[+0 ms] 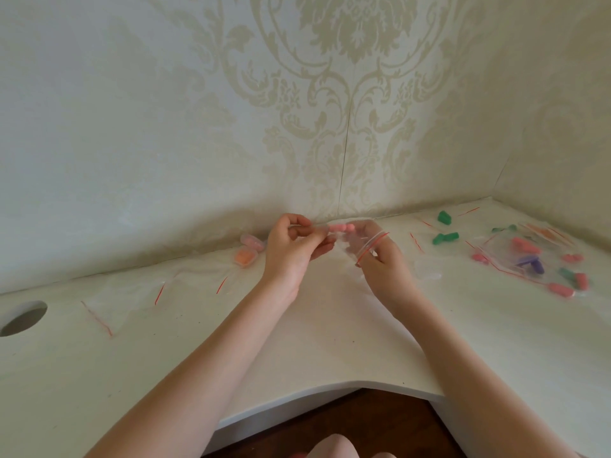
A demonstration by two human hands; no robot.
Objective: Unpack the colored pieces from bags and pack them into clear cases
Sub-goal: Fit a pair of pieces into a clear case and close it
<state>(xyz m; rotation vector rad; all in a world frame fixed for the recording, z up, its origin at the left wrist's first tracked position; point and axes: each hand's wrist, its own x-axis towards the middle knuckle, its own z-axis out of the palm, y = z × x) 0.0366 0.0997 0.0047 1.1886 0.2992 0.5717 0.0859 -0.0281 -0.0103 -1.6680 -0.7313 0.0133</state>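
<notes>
The left hand (291, 251) pinches one end of a pink piece (342, 228) between curled fingers. The right hand (380, 256) grips a clear zip bag (367, 247) with a red seal line; the piece sits at the bag mouth. Both are held above the white desk (330, 325). Two filled clear cases (248, 251) lie left of the hands. Green pieces (444, 238) lie to the right.

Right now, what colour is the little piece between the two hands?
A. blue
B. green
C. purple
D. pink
D. The pink piece sits between the left hand and the right hand, which holds a clear bag with a red strip; the green pieces lie off on the table to the right.
</notes>
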